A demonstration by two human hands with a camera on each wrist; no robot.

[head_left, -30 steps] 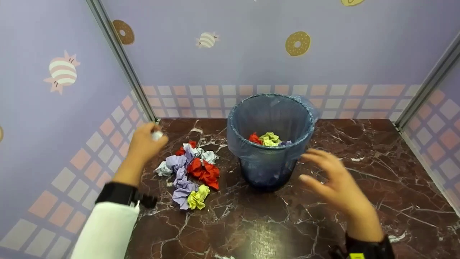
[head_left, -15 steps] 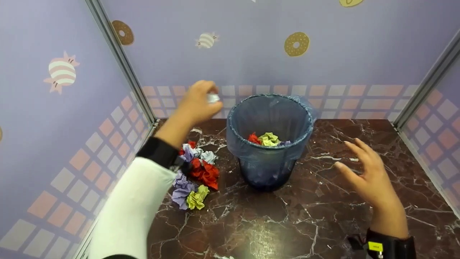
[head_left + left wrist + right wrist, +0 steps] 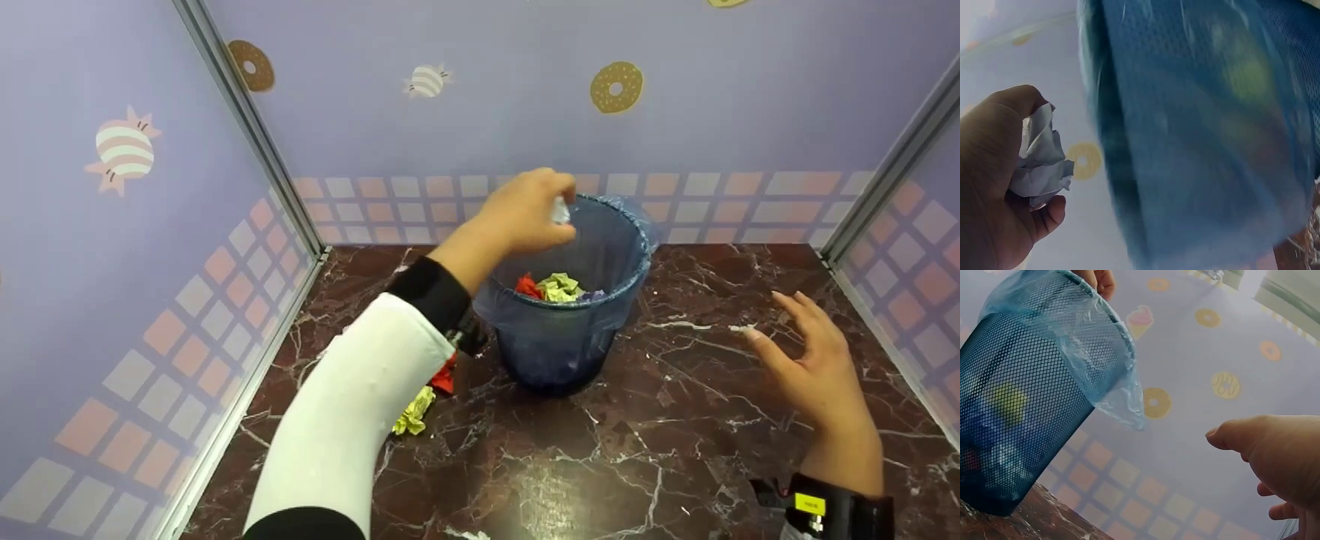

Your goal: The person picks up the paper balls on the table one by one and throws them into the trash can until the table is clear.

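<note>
My left hand point(image 3: 525, 214) pinches a crumpled white paper ball point(image 3: 1043, 160) between thumb and fingers, over the left part of the bin's mouth. The mesh trash bin point(image 3: 551, 349) is lined with a blue plastic bag point(image 3: 1086, 337) folded over its rim. Inside it lie red point(image 3: 529, 286), yellow-green point(image 3: 560, 287) and purple crumpled papers. My right hand point(image 3: 814, 367) hovers to the right of the bin, fingers apart, holding nothing. Left of the bin, a yellow paper ball point(image 3: 414, 412) and a red one point(image 3: 444, 375) show beside my left sleeve, which hides others.
The bin stands on a dark red marbled tabletop point(image 3: 675, 450). Purple patterned panels enclose it, with a back wall point(image 3: 480, 112) close behind the bin and a left wall point(image 3: 150, 262). A metal corner post point(image 3: 247, 127) joins these two.
My left hand has carried the white paper ball from over the paper pile, up and rightward to the bin's mouth. My right hand has drawn away from the bin to the right.
</note>
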